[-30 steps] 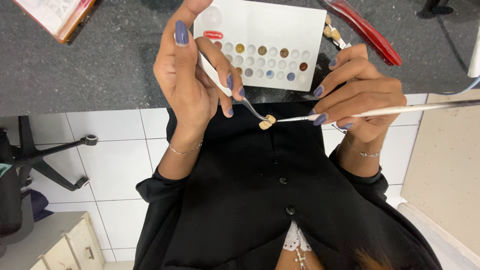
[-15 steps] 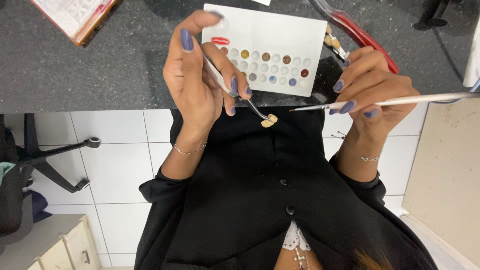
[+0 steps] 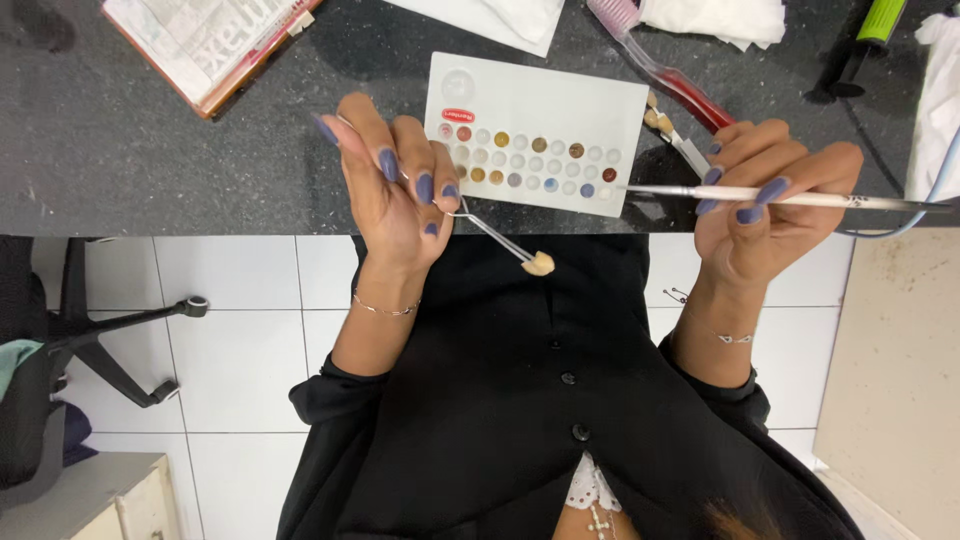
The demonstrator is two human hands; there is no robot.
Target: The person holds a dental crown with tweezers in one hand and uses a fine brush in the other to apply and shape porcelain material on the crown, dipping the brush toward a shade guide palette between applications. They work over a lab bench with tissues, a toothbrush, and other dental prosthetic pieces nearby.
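- Here, the left hand had its grip closed on a thin metal tweezer, pinched between thumb and fingertips, with the little finger spread out to the side.
- The tweezer slanted away from the hand, and its tip clamped a small cream tooth-shaped piece, which hung in the air over the black shirt, clear of the counter's edge.
- The right hand had its grip closed round a slim white brush, held level like a pen; the fine tip pointed toward the left hand and sat over the near edge of the palette, well apart from the cream piece.
- The counter was dark speckled stone; beyond its edge lay a white tiled floor and the legs of a black chair.
- A white palette lay flat on the counter between the hands, its small round wells holding dabs of brown, yellow, red, grey and blue.
- A red-handled tool lay just beside the palette, a book at the far corner, and white tissues near the top edge.
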